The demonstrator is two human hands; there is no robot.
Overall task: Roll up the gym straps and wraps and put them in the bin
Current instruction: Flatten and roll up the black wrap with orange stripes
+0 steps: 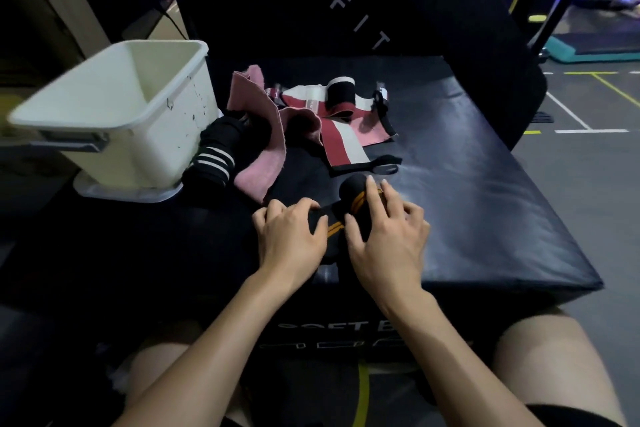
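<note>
A black wrap with orange stripes (pixel 353 199) lies on the dark padded box (pixel 485 204), partly rolled at its far end. My right hand (pixel 388 236) grips the rolled part, fingers curled over it. My left hand (pixel 291 236) presses the flat tail of the same wrap down beside it. Behind them lie a pink wrap (pixel 263 135), a maroon and white striped wrap (pixel 343 142) and a rolled black wrap with white stripes (pixel 213 158). The white bin (pixel 114 114) stands at the left, and I see nothing inside it.
The bin rests on a white lid (pixel 128 192) at the box's left edge. A black upright pad with letters (pixel 363 17) rises behind the box. My bare knees are below the box's front edge. Gym floor with painted lines (pixel 588 114) lies to the right.
</note>
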